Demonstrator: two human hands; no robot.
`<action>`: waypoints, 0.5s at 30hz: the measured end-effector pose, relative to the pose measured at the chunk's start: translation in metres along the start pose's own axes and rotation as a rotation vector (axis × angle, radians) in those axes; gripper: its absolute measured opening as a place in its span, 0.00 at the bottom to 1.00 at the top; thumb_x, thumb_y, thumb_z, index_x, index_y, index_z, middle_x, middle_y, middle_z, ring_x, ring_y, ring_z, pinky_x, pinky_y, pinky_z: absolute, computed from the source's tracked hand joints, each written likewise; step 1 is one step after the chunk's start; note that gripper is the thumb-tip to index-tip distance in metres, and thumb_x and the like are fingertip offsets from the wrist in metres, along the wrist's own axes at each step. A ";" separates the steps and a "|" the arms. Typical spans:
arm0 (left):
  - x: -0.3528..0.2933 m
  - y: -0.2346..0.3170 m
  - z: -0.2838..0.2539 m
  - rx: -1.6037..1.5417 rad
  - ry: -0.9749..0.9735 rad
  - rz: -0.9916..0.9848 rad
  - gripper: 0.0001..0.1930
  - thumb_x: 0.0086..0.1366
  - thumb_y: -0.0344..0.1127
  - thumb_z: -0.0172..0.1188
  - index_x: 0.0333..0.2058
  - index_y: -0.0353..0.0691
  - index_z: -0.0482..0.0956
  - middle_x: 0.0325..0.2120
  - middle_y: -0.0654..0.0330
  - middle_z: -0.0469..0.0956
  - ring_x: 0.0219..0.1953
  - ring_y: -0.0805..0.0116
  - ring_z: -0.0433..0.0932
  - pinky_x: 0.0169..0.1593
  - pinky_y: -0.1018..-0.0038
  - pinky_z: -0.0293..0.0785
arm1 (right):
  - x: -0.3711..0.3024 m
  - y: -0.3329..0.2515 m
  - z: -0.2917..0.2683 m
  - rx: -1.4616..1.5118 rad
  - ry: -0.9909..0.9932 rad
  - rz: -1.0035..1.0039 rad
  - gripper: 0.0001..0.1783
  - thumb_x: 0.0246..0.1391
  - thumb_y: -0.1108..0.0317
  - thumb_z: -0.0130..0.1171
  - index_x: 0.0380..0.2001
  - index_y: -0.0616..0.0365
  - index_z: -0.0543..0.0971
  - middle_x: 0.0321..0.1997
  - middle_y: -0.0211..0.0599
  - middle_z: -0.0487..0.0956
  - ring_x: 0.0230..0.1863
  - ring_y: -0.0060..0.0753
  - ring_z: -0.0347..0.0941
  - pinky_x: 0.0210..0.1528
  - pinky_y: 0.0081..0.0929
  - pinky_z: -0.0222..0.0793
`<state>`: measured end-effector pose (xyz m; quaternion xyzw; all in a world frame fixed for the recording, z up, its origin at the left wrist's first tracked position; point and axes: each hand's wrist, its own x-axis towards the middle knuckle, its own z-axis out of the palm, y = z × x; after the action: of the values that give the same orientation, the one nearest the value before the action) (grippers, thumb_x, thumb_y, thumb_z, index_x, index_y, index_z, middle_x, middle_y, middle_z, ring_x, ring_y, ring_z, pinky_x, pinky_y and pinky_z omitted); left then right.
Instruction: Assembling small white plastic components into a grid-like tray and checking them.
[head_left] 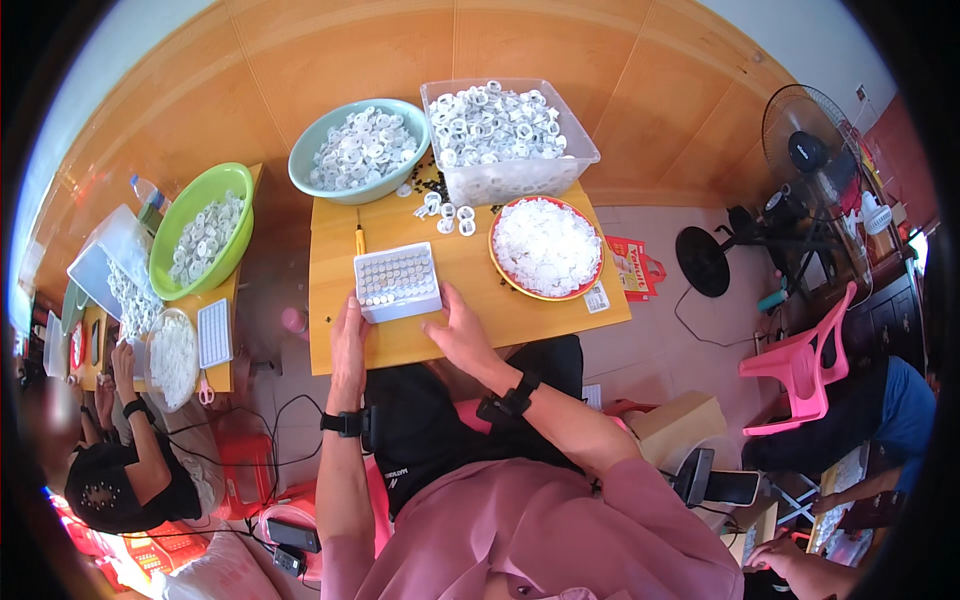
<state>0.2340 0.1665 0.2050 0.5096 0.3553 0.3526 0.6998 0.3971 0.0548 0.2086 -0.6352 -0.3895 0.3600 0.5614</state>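
Note:
A white box [410,306] sits near the front of the wooden table, filled with rows of small round pale pieces [396,274]. Against its left side rests my left hand [348,342], fingers pointing away from me. My right hand [463,334] grips the box's right side near the front corner, thumb held apart. Together the hands hold the box between them; the fingertips are partly hidden. Just beyond the box lies a screwdriver [360,238] with a yellow handle. Several white ring-shaped parts [448,218] are loose on the table.
At the back stand a pale blue basin [300,165] and a clear bin [510,180], both full of white parts. A red plate [494,250] heaped with white pieces is at right. Left, a co-worker [130,460] sits by a green basin [240,235]. Pink chair [800,370] and fan [808,150] stand right.

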 end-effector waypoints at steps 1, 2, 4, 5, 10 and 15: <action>-0.002 -0.001 0.000 0.028 -0.001 0.008 0.32 0.77 0.53 0.43 0.67 0.30 0.61 0.60 0.52 0.70 0.65 0.65 0.66 0.69 0.68 0.59 | -0.003 -0.005 -0.002 0.005 -0.033 0.013 0.43 0.53 0.78 0.59 0.68 0.77 0.50 0.70 0.60 0.61 0.74 0.46 0.56 0.74 0.34 0.50; -0.003 -0.004 0.000 0.031 0.000 0.010 0.32 0.77 0.53 0.43 0.67 0.30 0.61 0.60 0.52 0.70 0.65 0.65 0.66 0.69 0.68 0.59 | -0.003 0.000 -0.003 0.008 -0.035 0.011 0.43 0.53 0.78 0.59 0.68 0.77 0.50 0.70 0.60 0.61 0.74 0.46 0.56 0.74 0.34 0.50; -0.005 -0.011 -0.004 0.028 0.010 0.058 0.33 0.77 0.52 0.46 0.67 0.29 0.60 0.62 0.52 0.69 0.65 0.64 0.65 0.69 0.68 0.59 | -0.003 0.003 -0.001 0.122 0.006 -0.039 0.41 0.54 0.75 0.59 0.68 0.74 0.54 0.69 0.61 0.64 0.71 0.46 0.62 0.71 0.35 0.57; -0.006 -0.014 -0.006 0.032 0.019 0.061 0.33 0.77 0.52 0.46 0.67 0.29 0.60 0.62 0.52 0.69 0.65 0.64 0.65 0.69 0.68 0.59 | -0.001 0.005 -0.005 0.128 -0.003 -0.040 0.41 0.54 0.75 0.59 0.68 0.74 0.54 0.69 0.61 0.64 0.71 0.46 0.62 0.71 0.35 0.57; -0.010 -0.017 0.003 -0.012 0.081 0.087 0.33 0.76 0.48 0.49 0.68 0.28 0.58 0.63 0.49 0.66 0.65 0.62 0.65 0.68 0.70 0.60 | 0.044 -0.006 -0.066 -0.751 0.197 -0.351 0.17 0.52 0.69 0.60 0.45 0.61 0.80 0.46 0.46 0.80 0.53 0.49 0.74 0.54 0.46 0.67; -0.013 -0.019 0.000 0.008 0.108 0.118 0.33 0.76 0.48 0.49 0.68 0.28 0.57 0.63 0.48 0.66 0.65 0.62 0.66 0.67 0.70 0.61 | 0.111 -0.028 -0.086 -1.194 0.369 -0.548 0.05 0.48 0.73 0.61 0.31 0.57 0.81 0.34 0.39 0.80 0.43 0.40 0.73 0.46 0.40 0.62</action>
<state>0.2297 0.1511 0.1888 0.5127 0.3636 0.4187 0.6554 0.5206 0.1192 0.2436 -0.7656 -0.5661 -0.1859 0.2427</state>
